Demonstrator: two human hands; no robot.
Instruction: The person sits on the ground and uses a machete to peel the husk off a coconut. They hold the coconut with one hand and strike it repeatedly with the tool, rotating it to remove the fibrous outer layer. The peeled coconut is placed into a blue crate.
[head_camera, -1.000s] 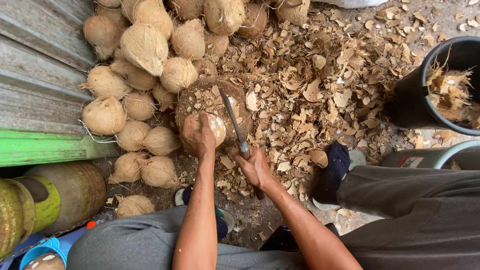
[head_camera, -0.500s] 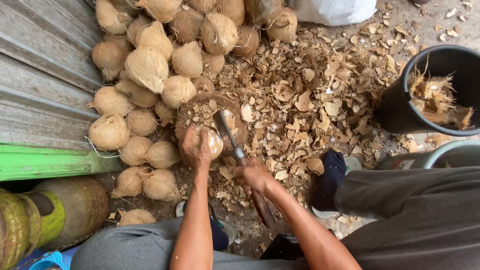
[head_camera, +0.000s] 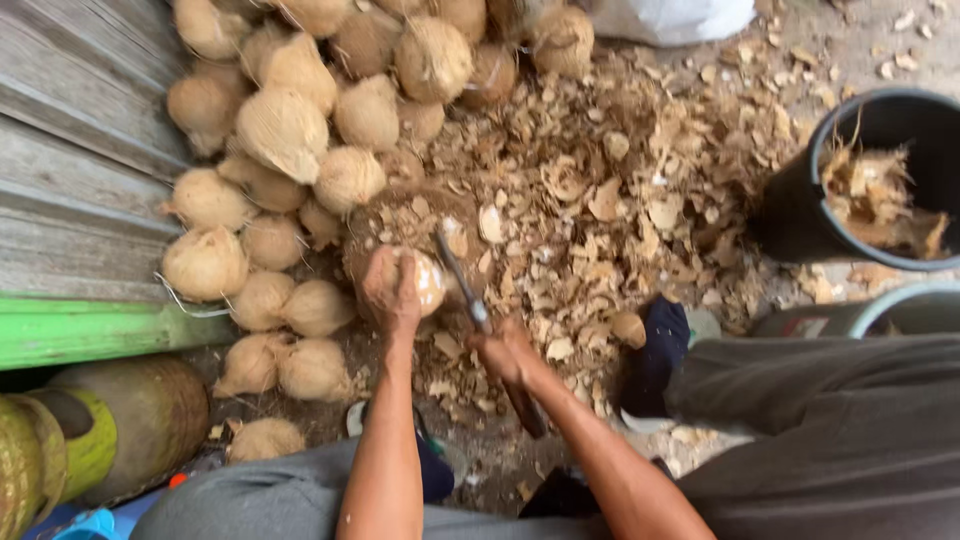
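Two hands work: our left hand grips the coconut, our right hand clenches the knife beside it; husked coconuts heaped left.

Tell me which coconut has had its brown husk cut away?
The coconut under the left hand, on the chopping block: it shows a pale, smooth patch, while the piled ones remain brown and hairy.

dirt ground is carrying everything. husk chips are lying spread just right of the coconut pile; black bucket is standing well right of the pile, green gas cylinder lying below-left of it.
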